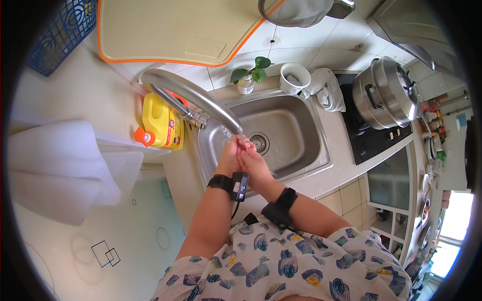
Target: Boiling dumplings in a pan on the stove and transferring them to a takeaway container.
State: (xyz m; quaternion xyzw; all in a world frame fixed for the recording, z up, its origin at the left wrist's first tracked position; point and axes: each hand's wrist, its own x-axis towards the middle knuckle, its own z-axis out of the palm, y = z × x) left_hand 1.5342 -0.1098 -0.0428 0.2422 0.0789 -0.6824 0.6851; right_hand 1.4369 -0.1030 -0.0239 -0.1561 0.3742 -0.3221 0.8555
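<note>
Over the steel sink, my left hand and my right hand are closed against each other, fingers curled and touching. They are right under the end of the curved metal faucet, where a little water seems to run onto the fingers. Whether something lies between the hands is hidden. Beneath and just right of them is the round drain strainer. A black strap with a small box circles my left wrist, and another black strapped box sits on my right forearm.
A yellow jug with an orange cap stands left of the sink. Behind it are a small potted plant, a white cup and a grey cloth. A steel pot rests on the black stove at the right.
</note>
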